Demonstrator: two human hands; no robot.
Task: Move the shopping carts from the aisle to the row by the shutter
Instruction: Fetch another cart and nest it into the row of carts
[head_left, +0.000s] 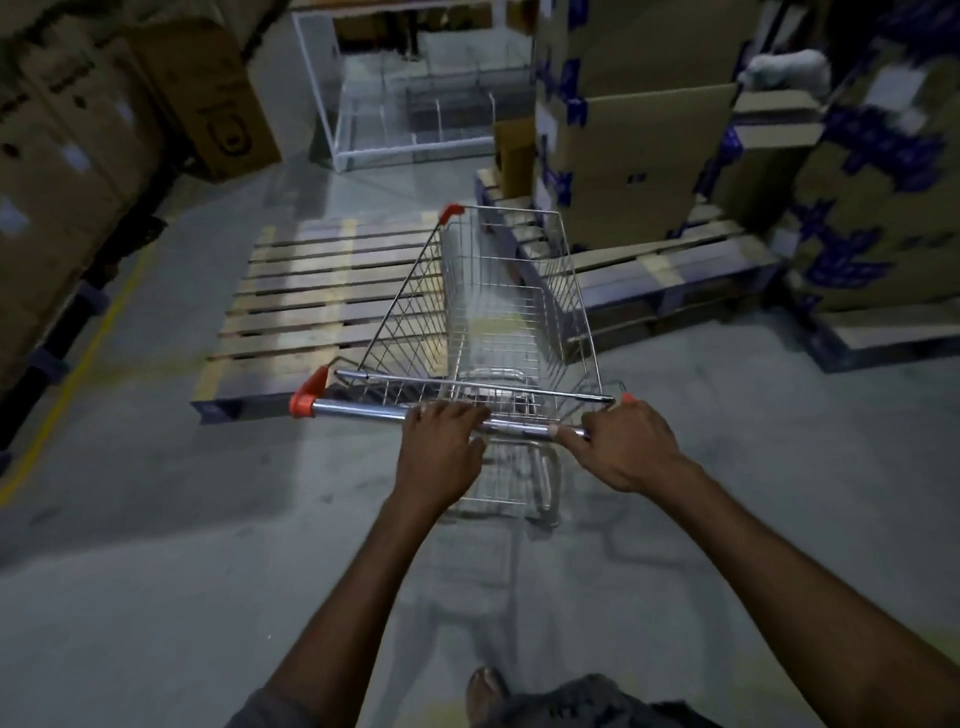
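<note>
A wire shopping cart (498, 312) with red corner caps stands on the grey floor straight ahead of me, its basket empty. My left hand (441, 457) grips the middle of its chrome handle bar (358, 410). My right hand (628, 447) grips the bar's right end, next to the red cap. The cart points away from me between two pallets. No shutter or row of carts shows in this view.
An empty wooden pallet (311, 301) lies on the floor left of the cart. A pallet stacked with cardboard boxes (639, 156) stands to its right. More boxes (67, 156) line the left wall behind a yellow floor line (78, 374). A white wire cage (410, 104) stands at the far end.
</note>
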